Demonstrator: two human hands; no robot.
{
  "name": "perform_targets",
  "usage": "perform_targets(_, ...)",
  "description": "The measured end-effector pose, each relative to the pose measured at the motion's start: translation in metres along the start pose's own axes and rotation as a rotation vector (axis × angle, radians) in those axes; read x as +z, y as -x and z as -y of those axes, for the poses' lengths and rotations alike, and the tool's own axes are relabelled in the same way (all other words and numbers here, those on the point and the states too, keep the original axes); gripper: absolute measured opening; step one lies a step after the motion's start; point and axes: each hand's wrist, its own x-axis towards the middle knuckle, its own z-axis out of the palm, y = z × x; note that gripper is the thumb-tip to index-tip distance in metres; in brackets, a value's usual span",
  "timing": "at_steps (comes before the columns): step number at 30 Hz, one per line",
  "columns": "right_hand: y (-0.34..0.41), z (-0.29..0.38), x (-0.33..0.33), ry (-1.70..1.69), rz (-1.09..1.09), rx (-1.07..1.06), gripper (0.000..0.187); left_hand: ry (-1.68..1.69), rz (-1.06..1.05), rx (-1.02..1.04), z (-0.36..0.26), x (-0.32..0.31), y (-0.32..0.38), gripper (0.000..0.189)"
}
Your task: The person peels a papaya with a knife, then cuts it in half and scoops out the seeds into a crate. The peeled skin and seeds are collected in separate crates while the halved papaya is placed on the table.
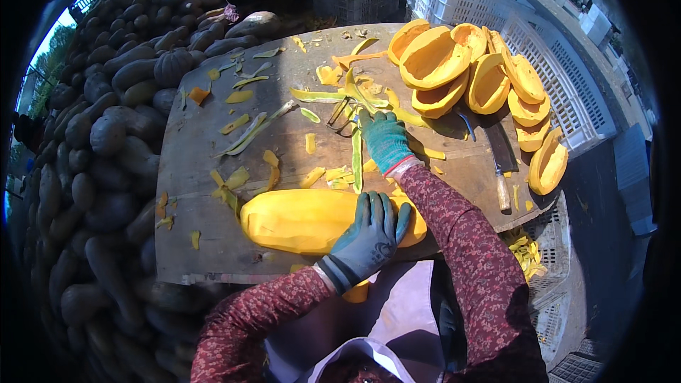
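A long peeled orange-yellow squash point(298, 221) lies crosswise near the front edge of the wooden board. My left hand point(370, 236), in a grey-blue coated glove, rests on its right part with the fingers over the top. My right hand point(384, 141), in a green knit glove, reaches past the squash to the middle of the board. Its fingertips are at a metal-framed peeler point(340, 116), with a strip of green peel hanging beside it; the exact grip is partly hidden. Peel scraps point(242, 130) are scattered about the board.
Hollowed squash halves point(436, 58) are piled at the board's right back. A cleaver with a wooden handle point(503, 191) and a blue-handled tool point(468, 125) lie near them. White plastic crates point(558, 85) stand behind and to the right. Unpeeled squashes point(127, 154) are heaped at the left.
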Motion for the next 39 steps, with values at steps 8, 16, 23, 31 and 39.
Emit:
perform_targets(8,-0.093,0.086,-0.028,-0.235,-0.043,-0.216,0.025,0.116,0.019,-0.072,-0.002,0.006,0.001,0.044)
perform_targets(16,-0.126,0.131,-0.036,-0.561,0.277,-0.487,0.034,1.071,-0.122,-0.390,-0.017,0.032,0.000,0.046)
perform_targets(23,0.023,-0.105,-0.027,-0.442,-0.226,-0.134,0.038,-0.042,-0.140,-0.449,0.000,0.052,-0.058,0.044)
perform_targets(31,0.076,-0.152,0.002,-0.142,-0.037,0.186,0.043,0.104,0.120,-0.434,0.036,0.043,-0.099,0.063)
perform_targets(39,0.128,-0.168,-0.006,-0.335,-0.043,0.373,0.047,0.334,0.391,-0.479,0.105,-0.049,0.025,0.119)
